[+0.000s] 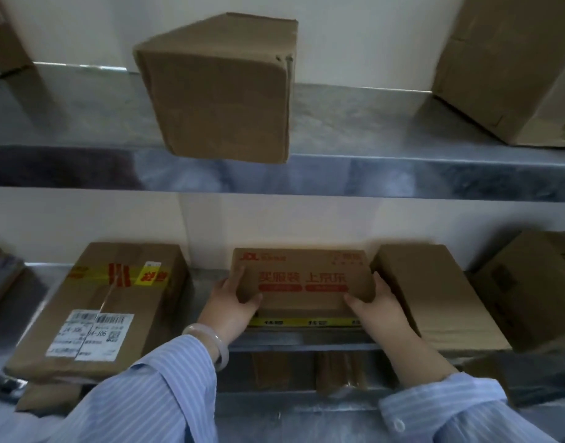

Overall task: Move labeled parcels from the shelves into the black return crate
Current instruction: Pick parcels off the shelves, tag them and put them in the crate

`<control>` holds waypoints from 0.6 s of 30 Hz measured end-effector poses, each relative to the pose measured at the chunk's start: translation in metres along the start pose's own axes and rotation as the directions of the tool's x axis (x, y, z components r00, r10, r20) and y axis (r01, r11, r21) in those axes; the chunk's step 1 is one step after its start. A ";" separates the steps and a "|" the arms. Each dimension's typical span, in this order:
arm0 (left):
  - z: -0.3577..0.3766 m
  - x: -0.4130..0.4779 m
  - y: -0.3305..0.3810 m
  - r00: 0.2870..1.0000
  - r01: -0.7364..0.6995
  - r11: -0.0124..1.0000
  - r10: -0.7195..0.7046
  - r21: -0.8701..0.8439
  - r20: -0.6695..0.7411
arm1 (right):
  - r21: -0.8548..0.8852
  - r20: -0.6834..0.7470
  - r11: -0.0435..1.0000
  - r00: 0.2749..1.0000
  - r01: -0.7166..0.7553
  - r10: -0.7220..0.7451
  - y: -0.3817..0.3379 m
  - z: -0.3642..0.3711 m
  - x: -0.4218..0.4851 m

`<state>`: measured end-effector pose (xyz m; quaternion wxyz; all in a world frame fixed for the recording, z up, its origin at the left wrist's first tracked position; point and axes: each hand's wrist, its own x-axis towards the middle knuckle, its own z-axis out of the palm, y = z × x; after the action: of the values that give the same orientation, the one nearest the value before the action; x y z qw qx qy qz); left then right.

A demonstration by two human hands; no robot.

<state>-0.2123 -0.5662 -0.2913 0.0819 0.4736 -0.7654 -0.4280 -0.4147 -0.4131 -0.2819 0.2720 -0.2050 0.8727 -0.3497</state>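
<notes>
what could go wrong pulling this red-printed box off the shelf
1. The right hand is squeezed between the red-printed carton and the plain brown box beside it; pulling out could drag that box forward with it.
2. The upper-shelf box seems to overhang the front edge above the carton; a jolt to the shelving might tip it down.

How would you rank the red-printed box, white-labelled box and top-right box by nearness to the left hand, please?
1. Red-printed box, gripped by the left hand.
2. White-labelled box, just left, same shelf.
3. Top-right box, upper shelf.
</notes>
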 end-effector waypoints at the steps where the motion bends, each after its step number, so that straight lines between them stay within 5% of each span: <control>1: 0.000 -0.003 0.003 0.999 0.008 1.000 -0.009 -0.022 -0.034 | 0.018 -0.009 1.000 1.000 -0.003 0.003 -0.001 -0.003 -0.001; 13: -0.032 -0.020 0.010 0.974 0.041 0.990 -0.070 -0.136 -0.214 | 0.272 -0.141 0.961 0.990 0.057 -0.019 -0.022 -0.014 -0.025; 18: -0.038 -0.031 0.008 0.974 -0.027 0.931 -0.057 -0.363 -0.218 | 0.423 -0.129 0.906 0.990 -0.001 0.061 -0.021 -0.010 -0.035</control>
<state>-0.1807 -0.5615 -0.2533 0.2507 0.5013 -0.6552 -0.5066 -0.3905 -0.4023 -0.2489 0.2538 -0.1025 0.7964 -0.5393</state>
